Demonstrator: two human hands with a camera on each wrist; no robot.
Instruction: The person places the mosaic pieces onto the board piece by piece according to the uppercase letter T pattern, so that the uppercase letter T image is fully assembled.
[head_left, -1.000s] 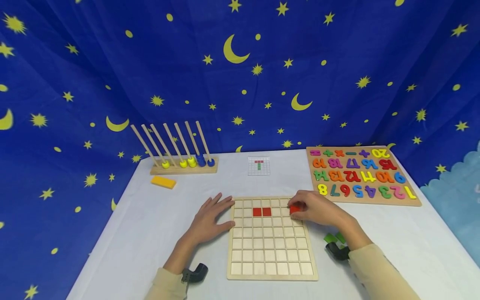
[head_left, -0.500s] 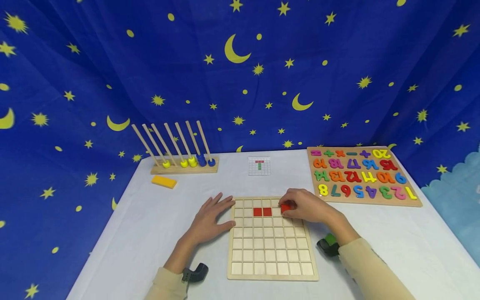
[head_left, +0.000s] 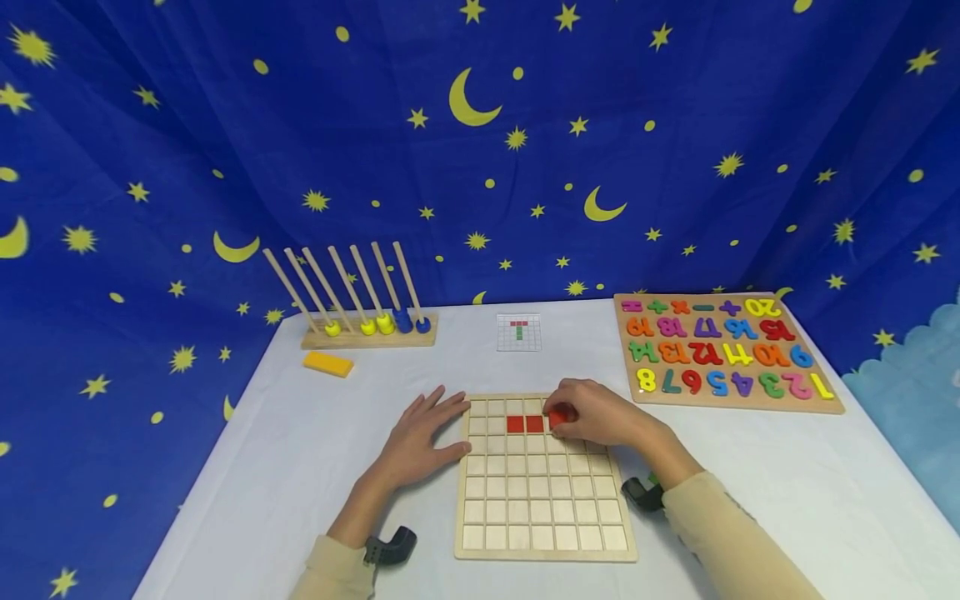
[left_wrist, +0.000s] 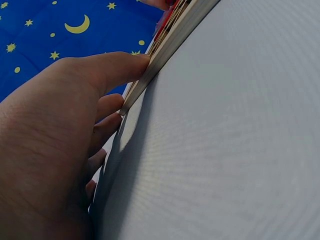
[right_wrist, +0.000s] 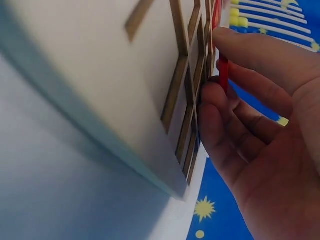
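Red square tile (head_left: 558,417) pinched by the fingers of the right hand (head_left: 600,414) over a pale wooden grid board (head_left: 517,510), contact unclear. Two flat red square tiles (head_left: 534,424) seated in cells just left of those fingers; board edge touched by the left hand (head_left: 422,439), fingers spread.

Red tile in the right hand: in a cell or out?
Out. In the right wrist view, the right hand pinches the red tile above the board's surface.

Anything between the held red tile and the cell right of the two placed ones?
Nothing visible, though the right hand, pinching the red tile there, partly hides the view. The placed red tiles lie left; the left hand touches the board's left rim.
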